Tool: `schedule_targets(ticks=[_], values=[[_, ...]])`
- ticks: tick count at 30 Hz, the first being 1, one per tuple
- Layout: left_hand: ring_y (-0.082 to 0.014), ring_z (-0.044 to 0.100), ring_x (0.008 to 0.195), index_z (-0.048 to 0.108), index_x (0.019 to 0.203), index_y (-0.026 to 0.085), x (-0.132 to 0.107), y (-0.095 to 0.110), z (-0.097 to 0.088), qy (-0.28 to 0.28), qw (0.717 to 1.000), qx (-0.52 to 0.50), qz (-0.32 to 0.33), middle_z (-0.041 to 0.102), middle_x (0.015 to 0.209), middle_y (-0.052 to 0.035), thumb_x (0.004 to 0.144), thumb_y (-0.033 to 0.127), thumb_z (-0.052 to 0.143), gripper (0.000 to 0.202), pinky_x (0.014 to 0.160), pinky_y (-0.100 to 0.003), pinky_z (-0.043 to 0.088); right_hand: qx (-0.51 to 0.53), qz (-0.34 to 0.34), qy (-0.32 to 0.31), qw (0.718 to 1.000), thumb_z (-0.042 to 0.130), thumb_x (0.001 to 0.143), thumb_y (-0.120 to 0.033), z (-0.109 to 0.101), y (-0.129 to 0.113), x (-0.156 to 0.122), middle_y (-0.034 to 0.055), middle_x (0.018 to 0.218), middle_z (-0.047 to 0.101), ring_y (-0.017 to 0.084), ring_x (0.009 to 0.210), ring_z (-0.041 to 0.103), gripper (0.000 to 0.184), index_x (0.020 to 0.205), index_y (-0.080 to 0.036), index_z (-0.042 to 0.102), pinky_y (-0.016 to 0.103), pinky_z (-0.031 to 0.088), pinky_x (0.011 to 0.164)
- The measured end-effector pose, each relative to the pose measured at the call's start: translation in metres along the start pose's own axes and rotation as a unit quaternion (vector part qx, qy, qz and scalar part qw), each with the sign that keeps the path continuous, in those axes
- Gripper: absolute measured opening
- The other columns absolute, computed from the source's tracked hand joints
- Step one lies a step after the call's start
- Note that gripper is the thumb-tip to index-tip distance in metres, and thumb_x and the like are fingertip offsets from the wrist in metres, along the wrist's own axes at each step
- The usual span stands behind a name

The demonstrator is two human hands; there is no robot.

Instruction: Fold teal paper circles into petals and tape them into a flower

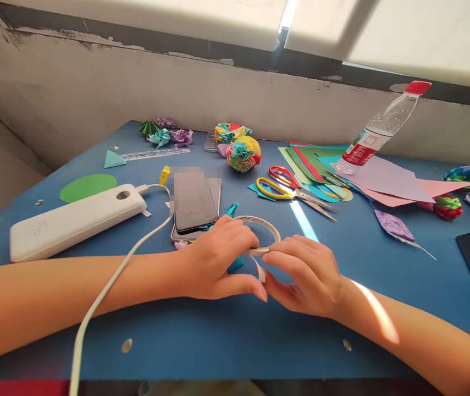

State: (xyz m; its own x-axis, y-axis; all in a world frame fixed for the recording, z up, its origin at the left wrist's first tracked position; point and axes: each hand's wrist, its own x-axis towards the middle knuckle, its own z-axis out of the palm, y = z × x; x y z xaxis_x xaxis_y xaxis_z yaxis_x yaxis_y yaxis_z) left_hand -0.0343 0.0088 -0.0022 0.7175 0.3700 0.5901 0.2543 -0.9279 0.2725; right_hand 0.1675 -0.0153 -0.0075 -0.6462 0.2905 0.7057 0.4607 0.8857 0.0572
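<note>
A thin white roll of tape [275, 227] is held up on edge between my two hands, just above the blue table. My left hand [217, 261] has its curled fingers on the roll's near left rim, with the thumb stretched out below. At the right side, the fingertips of my right hand [313, 272] touch the rim. A short loose tape end [261, 272] hangs down from the roll, against my right thumb. Behind my left hand lie stacked phones [193, 206], partly covered, and bits of teal paper [235, 265].
A white power bank [78, 223] lies left, its cable [111, 289] crossing over my left forearm. Scissors [296, 192], colored paper sheets [387, 176] and a tilted water bottle [377, 132] are beyond my right hand. Folded paper balls [243, 154] and a clear ruler [156, 154] lie farther back.
</note>
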Motion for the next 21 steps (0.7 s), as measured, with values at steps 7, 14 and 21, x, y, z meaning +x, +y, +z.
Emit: schedule_targets(ticks=[7, 14, 21], values=[[-0.0166, 0.045, 0.066, 0.051, 0.084, 0.013, 0.000, 0.000, 0.000, -0.011, 0.999, -0.025, -0.026, 0.055, 0.071, -0.0056, 0.095, 0.027, 0.034, 0.025, 0.068, -0.033, 0.036, 0.030, 0.086, 0.036, 0.995, 0.057, 0.076, -0.010, 0.000, -0.007, 0.003, 0.0027, 0.075, 0.062, 0.013, 0.068, 0.057, 0.019, 0.094, -0.017, 0.053, 0.026, 0.049, 0.062], [-0.0143, 0.042, 0.063, 0.049, 0.079, 0.016, 0.002, 0.001, -0.002, 0.005, 0.997, -0.063, -0.053, 0.052, 0.067, -0.0014, 0.089, 0.015, 0.044, 0.012, 0.068, -0.031, 0.035, 0.061, 0.101, 0.030, 0.992, 0.061, 0.075, -0.006, -0.005, -0.007, 0.002, 0.0048, 0.081, 0.065, 0.013, 0.070, 0.059, 0.027, 0.100, -0.015, 0.058, 0.025, 0.051, 0.062], [-0.0138, 0.043, 0.064, 0.051, 0.081, 0.015, 0.001, 0.000, -0.002, -0.006, 0.996, -0.061, -0.060, 0.051, 0.067, -0.0010, 0.089, 0.013, 0.041, 0.013, 0.070, -0.031, 0.036, 0.058, 0.119, 0.041, 0.990, 0.063, 0.076, -0.003, -0.003, -0.011, 0.002, 0.0057, 0.084, 0.066, 0.013, 0.072, 0.060, 0.028, 0.100, -0.014, 0.058, 0.024, 0.051, 0.064]])
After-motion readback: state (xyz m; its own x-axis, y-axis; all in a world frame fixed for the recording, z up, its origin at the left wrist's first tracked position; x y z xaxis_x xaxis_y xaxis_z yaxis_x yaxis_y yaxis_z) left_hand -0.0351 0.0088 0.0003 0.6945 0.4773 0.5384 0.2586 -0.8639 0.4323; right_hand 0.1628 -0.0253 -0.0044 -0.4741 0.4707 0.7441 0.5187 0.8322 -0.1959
